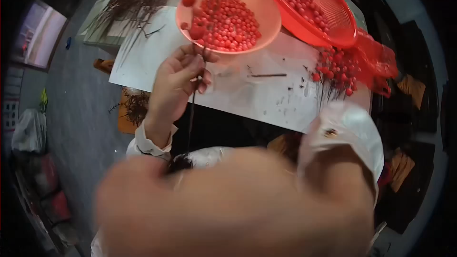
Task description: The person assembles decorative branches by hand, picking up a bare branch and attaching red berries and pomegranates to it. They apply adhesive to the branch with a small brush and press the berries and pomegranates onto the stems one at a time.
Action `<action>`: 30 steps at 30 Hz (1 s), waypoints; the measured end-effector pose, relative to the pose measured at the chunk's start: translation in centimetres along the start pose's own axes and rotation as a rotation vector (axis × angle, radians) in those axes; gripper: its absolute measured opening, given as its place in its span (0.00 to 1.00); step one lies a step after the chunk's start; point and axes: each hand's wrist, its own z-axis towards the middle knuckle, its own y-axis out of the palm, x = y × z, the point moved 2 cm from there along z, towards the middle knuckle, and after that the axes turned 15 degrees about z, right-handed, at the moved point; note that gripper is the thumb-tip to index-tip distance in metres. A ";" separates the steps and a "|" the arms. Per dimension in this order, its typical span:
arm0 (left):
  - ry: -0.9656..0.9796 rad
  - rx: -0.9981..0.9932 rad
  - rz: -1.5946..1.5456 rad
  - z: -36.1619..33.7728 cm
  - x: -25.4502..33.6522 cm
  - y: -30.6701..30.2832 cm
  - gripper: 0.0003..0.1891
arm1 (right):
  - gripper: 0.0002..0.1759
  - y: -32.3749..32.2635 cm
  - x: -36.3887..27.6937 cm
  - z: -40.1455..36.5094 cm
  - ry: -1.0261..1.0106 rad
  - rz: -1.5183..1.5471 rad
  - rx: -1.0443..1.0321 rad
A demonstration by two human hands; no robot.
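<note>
My left hand is closed around the thin dark stem of a berry branch. The branch stands upright, its red berries spreading above my fingers in front of a pink plastic basin that holds many loose red berries. Close to the camera, my right hand fills the lower part of the view as a large blur. Its fingers are smeared, and I cannot see whether it holds anything. A white sleeve covers part of the right arm.
A red colander with berries stands at the back right. Near it lie berry branches and a red plastic bag. Bare twigs are piled back left, and a dark stick lies on the white table.
</note>
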 end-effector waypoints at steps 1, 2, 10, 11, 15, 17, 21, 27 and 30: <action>-0.013 -0.005 0.043 0.0 0.2 0.3 0.10 | 0.07 -1.0 0.8 -0.6 0.057 0.058 0.078; -0.030 -0.010 0.086 -0.1 0.6 0.6 0.10 | 0.07 -1.6 2.0 -1.2 0.141 0.138 0.187; -0.080 -0.148 0.102 0.1 0.4 2.1 0.14 | 0.10 3.3 16.7 -3.8 0.455 0.897 1.197; -0.072 -0.170 0.114 0.1 0.4 2.4 0.14 | 0.11 3.9 16.8 -3.4 0.422 0.911 1.229; -0.061 -0.228 0.165 0.1 0.5 3.4 0.16 | 0.11 3.8 16.1 -1.5 0.292 0.982 1.371; -0.072 -0.243 0.170 0.0 0.4 3.7 0.17 | 0.11 3.3 16.3 -1.2 0.268 0.954 1.379; -0.110 -0.258 0.090 0.0 -0.2 4.1 0.20 | 0.09 3.5 16.7 -1.0 0.254 0.988 1.361; -0.134 -0.262 -0.099 0.1 -0.8 4.4 0.17 | 0.07 4.4 16.1 -0.7 0.161 1.143 1.413; -0.178 -0.253 -0.153 0.5 -0.7 4.4 0.16 | 0.07 4.5 15.6 -0.7 0.124 1.164 1.444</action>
